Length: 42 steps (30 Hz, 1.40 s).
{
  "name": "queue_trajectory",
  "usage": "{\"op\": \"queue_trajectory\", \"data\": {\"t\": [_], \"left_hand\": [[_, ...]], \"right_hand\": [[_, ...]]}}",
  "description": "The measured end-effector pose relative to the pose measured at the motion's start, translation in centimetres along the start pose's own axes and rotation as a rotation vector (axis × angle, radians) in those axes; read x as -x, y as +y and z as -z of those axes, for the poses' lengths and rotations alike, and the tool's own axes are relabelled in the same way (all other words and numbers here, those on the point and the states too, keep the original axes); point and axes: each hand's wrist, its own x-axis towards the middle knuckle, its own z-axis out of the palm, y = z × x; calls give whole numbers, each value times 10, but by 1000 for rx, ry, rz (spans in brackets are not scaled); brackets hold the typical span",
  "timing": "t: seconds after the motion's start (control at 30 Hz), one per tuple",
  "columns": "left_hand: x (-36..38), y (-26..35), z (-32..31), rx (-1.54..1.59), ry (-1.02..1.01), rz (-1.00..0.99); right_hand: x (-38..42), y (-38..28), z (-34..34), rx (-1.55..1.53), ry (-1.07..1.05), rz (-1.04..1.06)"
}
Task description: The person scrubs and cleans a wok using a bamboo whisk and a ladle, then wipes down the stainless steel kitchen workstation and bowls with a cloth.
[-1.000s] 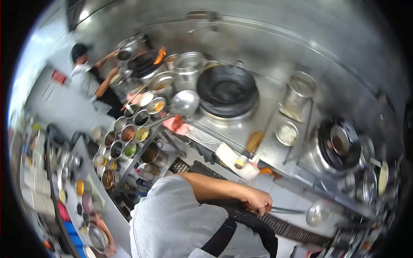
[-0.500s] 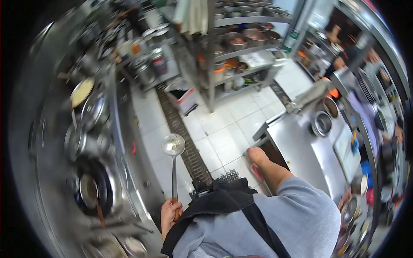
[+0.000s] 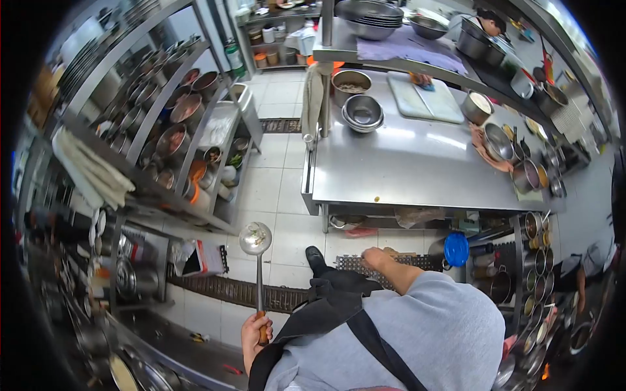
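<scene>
Over floor, right hand [image 3: 255, 335] gripping ladle [image 3: 256, 242]

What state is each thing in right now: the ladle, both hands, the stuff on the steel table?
ladle: upright, bowl at the top.
left hand: closed around the ladle's handle.
right hand: stretched forward, open or shut unclear.
steel bowls: stacked on the table.
cutting board: lying flat on the table.

Commercial restaurant kitchen. Big stainless steel bench [image 3: 417, 163] at centre; stacked metal bowls [image 3: 362, 112] and white cutting board [image 3: 425, 98] on it. Left of bench: steel shelving [image 3: 163, 124] crowded with pans, bowls. Right of bench: seasoning pots [image 3: 536, 260] in rows. White tiled floor [image 3: 274, 189] with drain grate beneath.
</scene>
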Motion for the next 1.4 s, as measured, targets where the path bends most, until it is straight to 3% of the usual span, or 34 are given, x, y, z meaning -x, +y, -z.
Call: {"op": "queue_trajectory", "data": {"t": [0.13, 0.2, 0.3, 0.43, 0.5, 0.63, 0.73, 0.77, 0.83, 0.9, 0.93, 1.0, 1.07, 1.1, 1.17, 1.2, 1.27, 1.3, 1.33, 1.4], "left_hand": [[-39, 58, -17, -20, -66, -9], [-67, 66, -8, -76, -175, -60], [-84, 92, -19, -164, -62, -82], [-102, 135, -27, -338, 38, -96], [-116, 156, -30, -438, 63, -67], [-157, 202, -23, -395, 60, -42], [-185, 240, -10, -304, -84, 46], [-197, 250, -4, -493, -174, -183], [-228, 285, 0, -232, -199, -10], [-253, 319, 3, -170, -308, 44], [-263, 336, -4, -211, -300, 0], [-272, 368, -24, -236, -286, -59], [-274, 393, -48, -309, -293, -203], [-278, 399, -56, -300, -291, -219], [-287, 414, -70, -522, -455, -370], [-288, 423, -74, -522, -449, -380], [-285, 444, -79, -696, -672, -275], [-284, 454, -79, -635, -744, -185], [-297, 457, -73, -633, -746, -189], [-330, 454, -51, -785, -831, -177]], "right_hand": [[-12, -2, 31, 86, -141, -153], [-39, -18, 51, 74, -104, -6], [-113, -51, 57, 63, -63, 261], [-146, -174, 154, -45, -101, 405], [-191, -204, 142, -125, 19, 539], [-224, -248, 173, -171, 25, 481], [-241, -254, 183, -234, 6, 459], [-249, -254, 182, -236, 35, 429], [-255, -270, 203, -213, 54, 431], [-253, -300, 238, -546, -103, 263], [-266, -314, 242, -514, -110, 284], [-288, -339, 245, -937, -133, 179], [-291, -373, 271, -1054, -133, 170], [-294, -387, 279, -1253, -57, 202], [-313, -399, 287, -1474, 40, 226], [-323, -398, 284, -1470, 38, 238], [-339, -388, 287, -1789, 151, 131], [-334, -388, 299, -1894, 182, 67], [-337, -379, 307, -1891, 184, 69], [-340, -353, 313, -1828, 147, -175]]}}
